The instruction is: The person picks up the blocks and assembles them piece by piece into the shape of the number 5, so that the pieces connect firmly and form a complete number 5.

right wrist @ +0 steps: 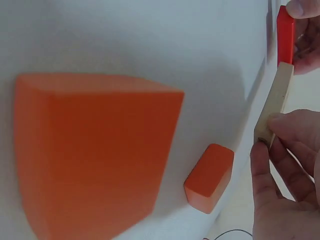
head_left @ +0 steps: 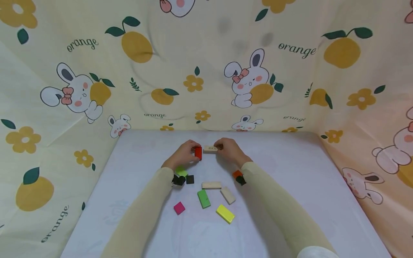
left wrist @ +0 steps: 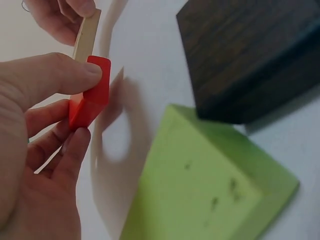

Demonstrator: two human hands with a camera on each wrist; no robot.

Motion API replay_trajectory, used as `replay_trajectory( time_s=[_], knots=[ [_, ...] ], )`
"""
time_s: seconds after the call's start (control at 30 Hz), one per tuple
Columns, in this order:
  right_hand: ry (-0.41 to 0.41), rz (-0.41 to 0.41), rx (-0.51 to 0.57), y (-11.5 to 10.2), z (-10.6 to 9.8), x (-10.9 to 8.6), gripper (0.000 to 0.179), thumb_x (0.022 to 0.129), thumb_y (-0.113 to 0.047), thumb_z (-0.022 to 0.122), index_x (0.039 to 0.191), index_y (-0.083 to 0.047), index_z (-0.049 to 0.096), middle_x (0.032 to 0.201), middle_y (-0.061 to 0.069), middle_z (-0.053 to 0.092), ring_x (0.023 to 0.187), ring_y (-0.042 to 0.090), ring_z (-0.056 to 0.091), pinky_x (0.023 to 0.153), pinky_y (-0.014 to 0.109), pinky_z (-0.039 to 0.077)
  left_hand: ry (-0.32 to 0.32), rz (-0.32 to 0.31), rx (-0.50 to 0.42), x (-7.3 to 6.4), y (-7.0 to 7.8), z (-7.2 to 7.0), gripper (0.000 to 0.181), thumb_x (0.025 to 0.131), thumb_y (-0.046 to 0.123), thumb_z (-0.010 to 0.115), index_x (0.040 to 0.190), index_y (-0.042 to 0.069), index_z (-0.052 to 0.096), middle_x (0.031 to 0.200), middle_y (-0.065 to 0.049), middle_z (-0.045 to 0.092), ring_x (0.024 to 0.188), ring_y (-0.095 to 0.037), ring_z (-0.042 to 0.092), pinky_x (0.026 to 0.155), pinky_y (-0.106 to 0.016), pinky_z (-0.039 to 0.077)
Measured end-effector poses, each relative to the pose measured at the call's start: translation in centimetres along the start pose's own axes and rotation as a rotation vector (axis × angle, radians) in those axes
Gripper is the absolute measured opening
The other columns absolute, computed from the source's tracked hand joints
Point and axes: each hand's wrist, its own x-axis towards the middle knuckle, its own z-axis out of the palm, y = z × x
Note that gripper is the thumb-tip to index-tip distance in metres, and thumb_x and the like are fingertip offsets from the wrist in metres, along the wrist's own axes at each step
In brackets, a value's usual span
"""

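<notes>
At the far part of the table, my left hand (head_left: 184, 155) pinches a red block (head_left: 198, 153) between thumb and fingers. Just to the right, my right hand (head_left: 232, 152) holds one end of a pale wooden block (head_left: 209, 149) that has small dark marks on its side. The free end of this wooden block points at the red block; the left wrist view shows the thumb on the face of the red block (left wrist: 97, 82). In the right wrist view the wooden block (right wrist: 275, 100) is pinched by the thumb and fingertips.
Below my left wrist lie a light green block (head_left: 181, 171) and dark blocks (head_left: 190, 179). An orange block (head_left: 237, 174) sits by my right sleeve. Nearer are two pale wooden blocks (head_left: 211, 185), a green block (head_left: 204, 199), a yellow block (head_left: 225, 214) and a magenta block (head_left: 179, 208).
</notes>
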Motion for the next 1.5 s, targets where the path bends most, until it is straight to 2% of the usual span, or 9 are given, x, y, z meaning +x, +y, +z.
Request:
replay_trajectory(
  time_s=[0.47,0.73,0.97,1.27,1.5],
  knots=[
    [-0.01,0.025,0.015,0.3,1.0,1.0,0.028,0.1,0.0,0.072,0.127,-0.005,0.078,0.117,0.008,0.07,0.105,0.028,0.059,0.101,0.044,0.053,-0.013,-0.009,0.017,0.6,-0.2,0.5,0.058,0.092,0.011,0.087,0.146,0.006,0.065,0.139,-0.009,0.059,0.123,-0.027,0.057,0.112,-0.043,0.049],
    [-0.028,0.051,0.014,0.3,1.0,1.3,0.028,0.101,-0.002,0.073,0.128,-0.006,0.077,0.117,0.007,0.069,0.106,0.028,0.058,0.101,0.044,0.053,-0.009,-0.008,0.037,1.0,-0.2,0.4,0.058,0.092,0.011,0.086,0.146,0.006,0.065,0.14,-0.009,0.059,0.123,-0.027,0.057,0.112,-0.044,0.048],
    [-0.034,0.075,0.0,0.5,0.8,1.3,0.028,0.101,-0.003,0.073,0.128,-0.007,0.077,0.117,0.008,0.069,0.106,0.028,0.058,0.101,0.044,0.052,-0.033,-0.003,0.034,1.3,0.2,0.6,0.058,0.092,0.009,0.086,0.146,0.004,0.065,0.14,-0.011,0.059,0.122,-0.028,0.057,0.112,-0.043,0.048],
    [-0.033,0.077,0.007,1.0,0.9,1.0,0.028,0.102,-0.004,0.072,0.129,-0.006,0.077,0.117,0.008,0.069,0.106,0.028,0.058,0.1,0.044,0.053,-0.028,-0.01,0.028,1.3,0.3,1.2,0.057,0.093,0.011,0.086,0.146,0.005,0.065,0.137,-0.008,0.059,0.12,-0.026,0.056,0.112,-0.042,0.048],
    [-0.018,0.057,0.01,1.2,0.9,1.1,0.029,0.101,-0.004,0.072,0.129,-0.006,0.077,0.117,0.008,0.069,0.106,0.028,0.058,0.1,0.045,0.053,-0.017,0.003,0.033,1.4,0.1,1.1,0.059,0.093,0.01,0.085,0.148,0.005,0.064,0.14,-0.009,0.059,0.122,-0.026,0.057,0.112,-0.042,0.048]
  ],
)
